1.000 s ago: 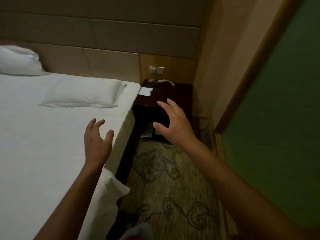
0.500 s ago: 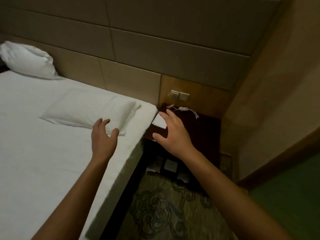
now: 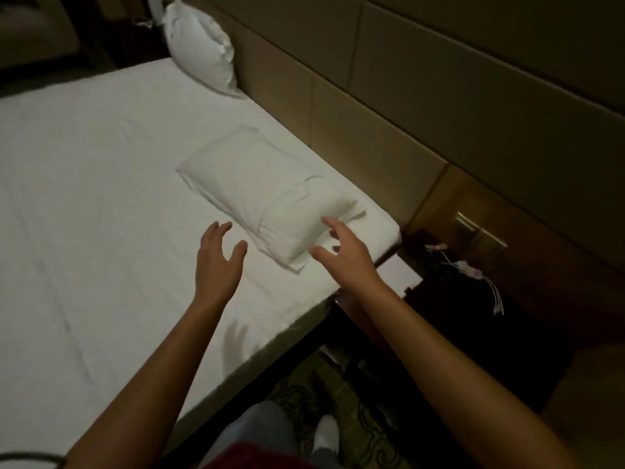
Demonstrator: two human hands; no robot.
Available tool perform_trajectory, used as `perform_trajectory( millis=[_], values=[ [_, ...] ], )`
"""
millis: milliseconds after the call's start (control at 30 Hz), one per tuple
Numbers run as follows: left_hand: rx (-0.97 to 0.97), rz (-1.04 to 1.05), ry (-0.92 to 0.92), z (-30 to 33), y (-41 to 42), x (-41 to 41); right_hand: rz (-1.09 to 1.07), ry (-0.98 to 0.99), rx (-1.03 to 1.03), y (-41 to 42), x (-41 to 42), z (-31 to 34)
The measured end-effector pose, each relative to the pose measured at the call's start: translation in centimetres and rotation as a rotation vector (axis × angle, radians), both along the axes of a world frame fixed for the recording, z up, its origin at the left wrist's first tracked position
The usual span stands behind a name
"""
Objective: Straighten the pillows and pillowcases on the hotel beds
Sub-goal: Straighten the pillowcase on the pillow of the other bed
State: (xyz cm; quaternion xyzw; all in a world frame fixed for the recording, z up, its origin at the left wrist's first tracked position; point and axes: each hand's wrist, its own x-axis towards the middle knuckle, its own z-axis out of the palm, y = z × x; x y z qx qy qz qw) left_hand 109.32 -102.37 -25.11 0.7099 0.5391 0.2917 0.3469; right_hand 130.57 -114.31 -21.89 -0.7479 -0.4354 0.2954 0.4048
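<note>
Pillow [image 3: 270, 194] near bed [image 3: 84, 198] corner, hands apart

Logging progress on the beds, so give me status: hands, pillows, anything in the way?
Left hand open, empty, over the sheet. Right hand open at flat pillow, no grip yet. Second pillow propped on headboard. Nothing in the way.

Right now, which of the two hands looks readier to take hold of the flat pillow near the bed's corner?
Probably the right hand: its open fingers already reach over the flat pillow's near end. The left hand, also open, hovers over bare sheet beside that pillow, short of it.
</note>
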Motion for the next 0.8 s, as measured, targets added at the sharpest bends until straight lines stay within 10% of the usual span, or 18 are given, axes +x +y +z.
perform_trajectory(
  millis=[433,800],
  values=[
    [-0.333,0.152,-0.070,-10.8,17.4,7.4,-0.091,0.563,-0.405,19.4,7.0,-12.5],
    [-1.075,0.453,-0.299,-30.2,24.5,11.3,-0.235,0.860,-0.739,28.1,5.4,-35.2]
  ],
)
